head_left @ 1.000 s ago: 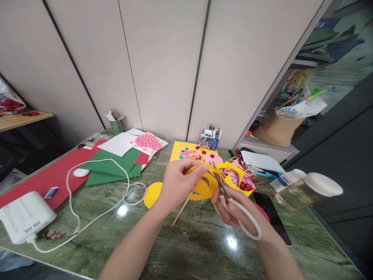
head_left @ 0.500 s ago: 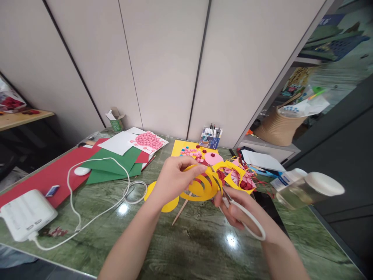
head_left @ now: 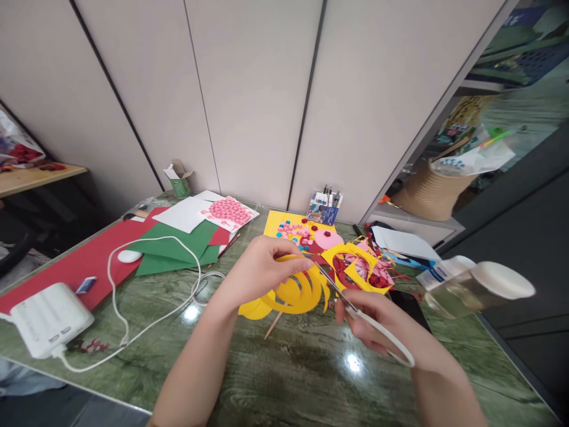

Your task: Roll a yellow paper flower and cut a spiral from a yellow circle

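Above the middle of the table, my left hand (head_left: 271, 267) pinches a spiral of yellow paper (head_left: 302, 301), its cut rings hanging loose below the fingers. My right hand (head_left: 367, 320) is closed around white-handled scissors (head_left: 377, 329). Their metal blades point up and left, at the right edge of the spiral. A yellow paper piece (head_left: 255, 308) lies on the table behind my left wrist. Under the spiral a thin wooden stick (head_left: 273, 326) rests on the table. Yellow cut-out scraps (head_left: 355, 267) lie over pink and red paper bits just beyond my right hand.
A white power adapter (head_left: 52, 320) and its cable occupy the left side, near red (head_left: 100, 261) and green paper (head_left: 178, 246). Small pink and blue beads lie on a yellow sheet (head_left: 275, 220) at the back. At right stand a phone (head_left: 411, 311) and a lidded container (head_left: 471, 290).
The scissors have pulled slightly right, away from the spiral, with my right hand. A strip at the spiral's right edge now hangs apart. The view has shifted slightly.
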`<control>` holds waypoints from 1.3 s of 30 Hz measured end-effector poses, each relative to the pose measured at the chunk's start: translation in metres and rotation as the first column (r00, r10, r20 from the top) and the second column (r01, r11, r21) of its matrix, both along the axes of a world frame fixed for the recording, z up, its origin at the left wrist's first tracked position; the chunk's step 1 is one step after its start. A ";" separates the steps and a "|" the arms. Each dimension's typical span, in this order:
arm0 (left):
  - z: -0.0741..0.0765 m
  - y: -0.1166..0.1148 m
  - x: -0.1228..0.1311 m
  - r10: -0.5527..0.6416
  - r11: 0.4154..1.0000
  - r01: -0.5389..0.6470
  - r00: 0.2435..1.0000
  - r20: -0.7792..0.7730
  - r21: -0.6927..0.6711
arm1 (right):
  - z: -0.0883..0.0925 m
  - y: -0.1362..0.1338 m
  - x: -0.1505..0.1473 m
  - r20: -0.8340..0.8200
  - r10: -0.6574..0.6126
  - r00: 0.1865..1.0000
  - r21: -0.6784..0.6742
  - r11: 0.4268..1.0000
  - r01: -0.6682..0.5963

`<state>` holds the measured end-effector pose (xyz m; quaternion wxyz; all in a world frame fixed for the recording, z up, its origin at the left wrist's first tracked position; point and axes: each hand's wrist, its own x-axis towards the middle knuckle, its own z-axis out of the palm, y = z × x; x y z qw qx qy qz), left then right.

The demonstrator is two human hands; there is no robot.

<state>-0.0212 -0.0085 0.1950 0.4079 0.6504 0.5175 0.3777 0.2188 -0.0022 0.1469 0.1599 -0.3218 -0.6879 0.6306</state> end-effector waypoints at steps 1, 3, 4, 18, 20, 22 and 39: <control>-0.001 0.000 0.000 -0.005 1.000 0.005 1.000 0.004 -0.009 | 0.000 0.000 0.000 0.008 0.002 1.000 -0.003 1.000 -0.002; -0.002 0.001 0.000 -0.009 1.000 0.009 0.999 0.032 -0.003 | 0.001 0.000 0.000 0.012 -0.009 1.000 -0.005 1.000 0.009; -0.003 0.002 0.001 -0.004 1.000 0.003 0.998 0.060 0.010 | 0.001 0.001 0.000 0.008 -0.021 1.000 -0.002 1.000 0.021; -0.005 0.006 0.002 0.088 0.993 -0.105 0.963 0.254 0.055 | 0.004 -0.001 -0.001 -0.001 -0.055 0.998 0.052 0.997 0.055; -0.006 0.006 0.001 0.069 0.996 -0.082 0.967 0.246 0.045 | 0.004 -0.001 0.000 0.010 -0.052 0.999 0.064 0.997 0.051; -0.006 0.007 0.000 0.054 0.997 -0.064 0.969 0.240 0.036 | 0.005 -0.002 0.000 0.025 -0.043 0.999 0.070 0.997 0.041; -0.003 0.002 -0.011 -0.082 0.996 0.080 0.995 0.048 0.039 | 0.005 0.002 0.005 0.180 0.082 0.980 0.093 0.991 -0.100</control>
